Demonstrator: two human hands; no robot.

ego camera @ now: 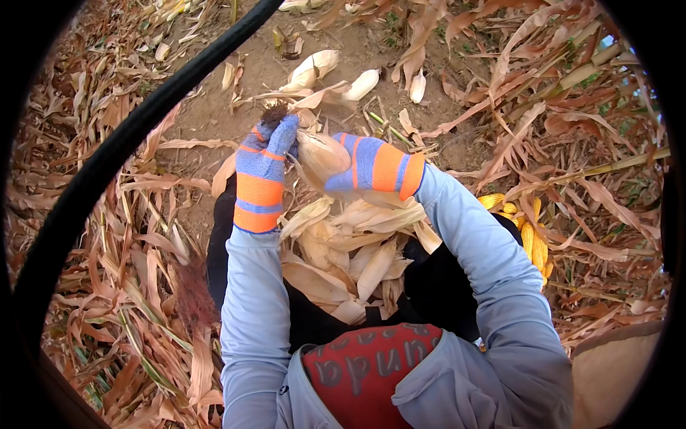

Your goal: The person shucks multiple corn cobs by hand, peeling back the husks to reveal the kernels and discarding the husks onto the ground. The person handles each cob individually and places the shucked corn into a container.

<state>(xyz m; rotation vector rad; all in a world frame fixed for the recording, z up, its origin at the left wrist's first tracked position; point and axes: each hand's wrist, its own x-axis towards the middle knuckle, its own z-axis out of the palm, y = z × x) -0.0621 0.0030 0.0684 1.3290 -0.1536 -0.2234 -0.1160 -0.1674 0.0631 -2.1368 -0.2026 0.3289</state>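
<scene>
An ear of corn in pale dry husk (321, 154) is held between my two gloved hands. My left hand (268, 155), in a blue and orange knit glove, pinches the husk at the end with the dark dried silk (274, 113). Around the ear's other end wraps my right hand (370, 163), in a matching glove; part of its fingers is hidden beneath the ear. The husk looks partly loosened on the left side, and no kernels show. Below the hands, a heap of loose husks (343, 241) lies between my legs.
Several husk-covered ears, one of them a pale ear (363, 84), lie on bare soil (359, 37) ahead. Husked yellow cobs (533, 241) are piled by my right leg. Dry corn leaves and stalks (579, 177) cover both sides. A black strap or cable (144, 115) crosses the upper left.
</scene>
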